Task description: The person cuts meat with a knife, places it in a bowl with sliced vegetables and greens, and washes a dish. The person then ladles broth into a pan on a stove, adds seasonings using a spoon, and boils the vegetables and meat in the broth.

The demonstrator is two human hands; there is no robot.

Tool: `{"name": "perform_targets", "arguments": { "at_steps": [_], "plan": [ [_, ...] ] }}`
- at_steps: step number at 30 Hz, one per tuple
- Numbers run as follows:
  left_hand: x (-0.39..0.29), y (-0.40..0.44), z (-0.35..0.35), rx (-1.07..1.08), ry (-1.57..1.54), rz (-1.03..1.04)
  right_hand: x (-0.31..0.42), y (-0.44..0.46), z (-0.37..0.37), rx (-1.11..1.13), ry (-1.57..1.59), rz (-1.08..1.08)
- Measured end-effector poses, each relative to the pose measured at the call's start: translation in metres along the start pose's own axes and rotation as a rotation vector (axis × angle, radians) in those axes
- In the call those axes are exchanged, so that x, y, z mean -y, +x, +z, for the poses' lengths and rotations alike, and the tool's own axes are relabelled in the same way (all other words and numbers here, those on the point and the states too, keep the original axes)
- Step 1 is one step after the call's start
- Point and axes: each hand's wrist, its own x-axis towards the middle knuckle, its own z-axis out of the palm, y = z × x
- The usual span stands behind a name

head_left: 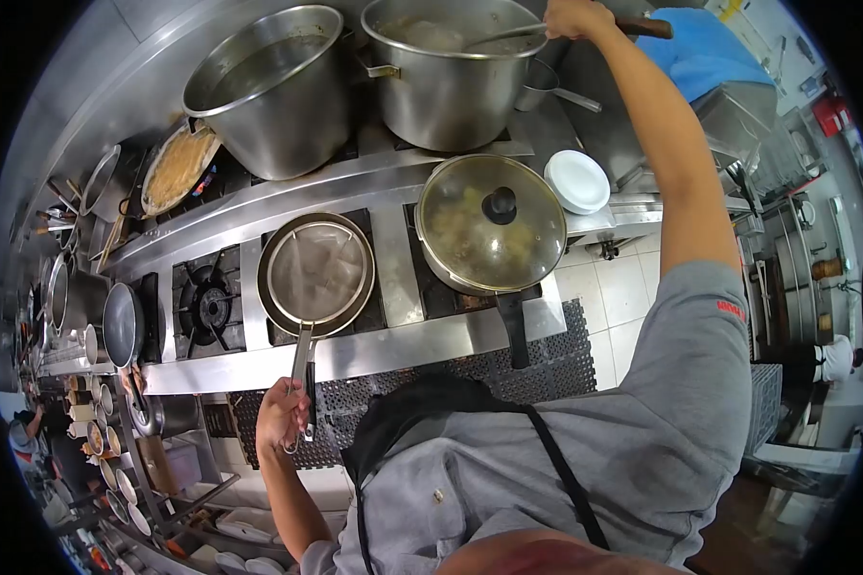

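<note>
My left hand is closed around the metal handle of a round fine-mesh strainer. The strainer lies over a frying pan on the front burner, and the pan's dark handle runs right beside my fingers. At the top, my right hand grips a long metal ladle with a wooden handle end. The ladle reaches into a large stockpot of cloudy liquid; its bowl is hard to make out there. Right of the strainer stands a pan with a glass lid, yellowish pieces showing beneath.
Another stockpot stands at the back left, near a pan of pale food. White plates are stacked right of the lidded pan. A small saucepan sits beside the stockpot. Another person's hand holds a pan at left.
</note>
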Motion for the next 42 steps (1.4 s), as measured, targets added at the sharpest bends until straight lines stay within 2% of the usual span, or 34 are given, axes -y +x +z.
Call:
{"name": "perform_targets", "arguments": {
  "at_steps": [1,2,4,7,11,14,16,17,19,20,22,26,28,32,35,39,42],
  "plan": [
    [-0.002,-0.006,0.005,-0.002,-0.003,0.001,0.003,0.0,0.0,-0.138,-0.084,0.024],
    [-0.005,-0.012,0.011,-0.037,0.025,0.023,0.002,0.004,0.006,-0.139,-0.082,0.021],
    [-0.007,-0.022,0.019,-0.072,0.054,0.045,-0.002,0.016,0.023,-0.398,-0.329,-0.237],
    [-0.005,-0.033,0.025,-0.153,0.148,0.15,0.01,0.03,0.041,-0.452,-0.506,-0.184],
    [-0.009,-0.043,0.032,-0.174,0.22,0.149,0.017,0.039,0.054,-0.474,-0.474,-0.206],
    [-0.017,-0.047,0.041,-0.183,0.184,0.098,0.02,0.036,0.045,-0.378,-0.323,-0.285],
    [-0.022,-0.048,0.048,-0.171,0.146,0.095,0.023,0.034,0.033,-0.078,-0.129,-0.098],
    [-0.024,-0.049,0.05,-0.154,0.108,0.087,0.015,0.042,0.036,-0.077,-0.128,-0.105],
    [-0.031,-0.049,0.056,-0.147,0.104,0.084,-0.017,0.063,0.048,0.094,-0.044,-0.262],
    [-0.036,-0.048,0.059,-0.133,0.105,0.084,-0.021,0.059,0.042,0.099,-0.048,-0.267],
    [-0.046,-0.047,0.067,-0.134,0.111,0.078,-0.033,0.052,0.017,0.277,0.458,0.036],
    [-0.064,-0.034,0.077,-0.116,0.118,0.12,-0.049,0.048,-0.028,0.273,0.341,-0.066],
    [-0.078,-0.027,0.084,-0.091,0.132,0.107,-0.037,0.016,-0.073,0.295,0.288,0.09],
    [-0.089,-0.014,0.083,-0.008,0.162,0.116,-0.044,-0.006,-0.115,0.321,0.457,0.094],
    [-0.093,-0.004,0.079,0.05,0.151,0.117,-0.023,-0.052,-0.159,0.231,0.333,-0.012],
    [-0.09,0.009,0.072,0.116,0.132,0.139,-0.017,-0.08,-0.18,0.319,0.428,-0.001],
    [-0.085,0.012,0.064,0.111,0.136,0.14,0.009,-0.115,-0.181,0.251,0.326,-0.049]
  ]
}}
